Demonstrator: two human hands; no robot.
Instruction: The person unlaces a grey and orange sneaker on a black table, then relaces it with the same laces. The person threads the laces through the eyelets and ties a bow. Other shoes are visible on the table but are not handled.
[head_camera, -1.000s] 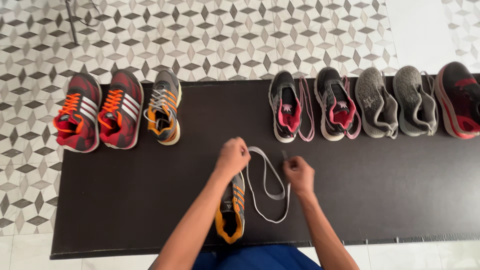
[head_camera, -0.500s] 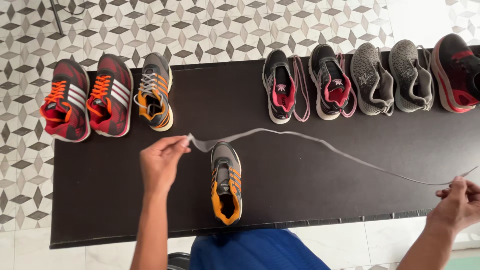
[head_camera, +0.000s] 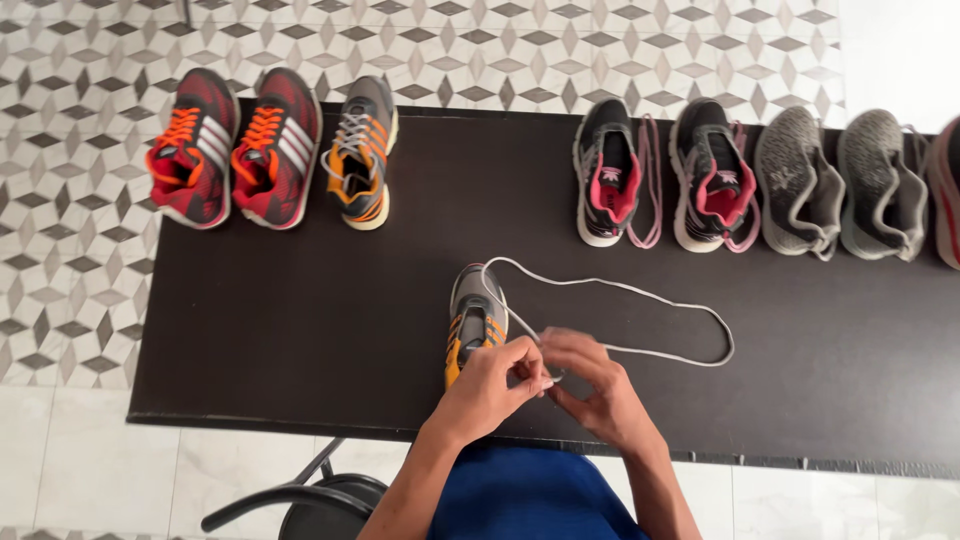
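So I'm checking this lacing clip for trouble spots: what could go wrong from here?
The grey lace lies in a long slack loop on the dark table; a pull could snag or twist it. Both hands, left hand and right hand, pinch the lace ends close over the grey-and-orange shoe, so an end might slip from the grip. The light shoe may also slide.

Single head view only, aimed steeply down from above the seated person. Dark surface (head_camera: 300, 330) is seen at close range, near edge at bottom, patterned floor (head_camera: 70, 250) beyond.
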